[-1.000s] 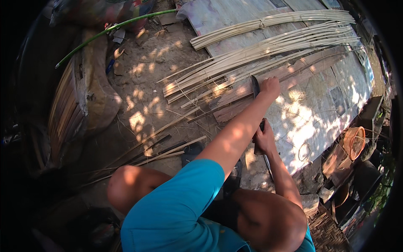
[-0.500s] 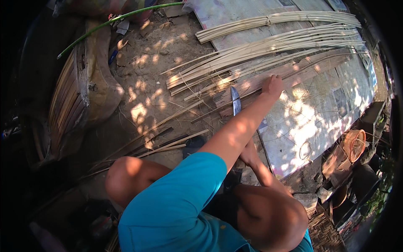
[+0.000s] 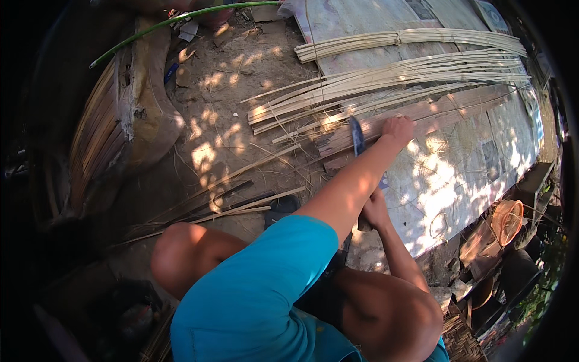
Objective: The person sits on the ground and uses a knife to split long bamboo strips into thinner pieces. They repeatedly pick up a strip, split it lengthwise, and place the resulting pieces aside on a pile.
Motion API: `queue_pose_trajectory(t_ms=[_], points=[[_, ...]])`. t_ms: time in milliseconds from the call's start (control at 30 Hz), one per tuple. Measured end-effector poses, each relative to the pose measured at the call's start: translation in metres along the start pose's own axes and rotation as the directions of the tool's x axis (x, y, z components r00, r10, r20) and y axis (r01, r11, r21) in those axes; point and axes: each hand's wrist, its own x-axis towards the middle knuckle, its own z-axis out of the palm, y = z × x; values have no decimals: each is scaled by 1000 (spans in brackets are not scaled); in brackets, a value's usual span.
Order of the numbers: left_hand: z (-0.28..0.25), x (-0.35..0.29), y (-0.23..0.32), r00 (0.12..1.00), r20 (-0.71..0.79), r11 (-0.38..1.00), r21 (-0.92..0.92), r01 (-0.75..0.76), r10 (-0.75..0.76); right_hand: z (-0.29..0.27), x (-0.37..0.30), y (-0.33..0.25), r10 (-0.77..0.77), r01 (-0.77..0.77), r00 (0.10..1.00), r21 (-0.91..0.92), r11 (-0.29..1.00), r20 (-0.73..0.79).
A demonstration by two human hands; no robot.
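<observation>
My left hand [image 3: 399, 128] is closed over the brown wooden plank [image 3: 461, 107], its arm reaching across to the right. It appears to grip a thin strip [image 3: 482, 106] that runs along the plank; the fingertips are hidden. Below that forearm, my right hand [image 3: 375, 208] is wrapped round the handle of a large knife [image 3: 357, 136]. The dark blade points away from me and crosses the plank's left end, left of my left hand. My left forearm covers the middle of the knife.
Pale split strips [image 3: 386, 75] lie beyond the plank, with a tied bundle [image 3: 416, 37] behind them. A printed sheet [image 3: 446, 175] covers the ground at right. An orange basket [image 3: 508, 221] stands far right. Loose strips [image 3: 241, 211] and a green stalk [image 3: 181, 20] lie left.
My right hand and the knife have moved forward, away from me, so the blade reaches further over the plank. My left hand stays about where it was on the plank. The view has shifted slightly.
</observation>
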Motion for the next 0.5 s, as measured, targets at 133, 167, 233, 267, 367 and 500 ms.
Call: queue_pose_trajectory(t_ms=[133,167,233,267,367,500], points=[[4,3,-9,999,33,1000,-17,15,-15,17,-5,-6,-175,174,984,-70,982,-7],[-1,4,-9,1000,7,999,-40,10,-10,24,-18,-21,-203,211,977,-142,967,68],[-9,5,-3,999,-36,999,-45,-31,29,21,-13,-22,-117,178,966,-265,948,230],[-11,1,2,998,-42,998,-47,-51,49,19,-13,-16,-59,158,952,-319,935,300],[-19,-8,-9,995,-29,994,-28,-101,100,6,13,17,-67,90,989,-176,980,133],[-24,-5,-17,993,-22,991,-52,-121,120,19,19,18,-284,284,959,-5,959,-13]])
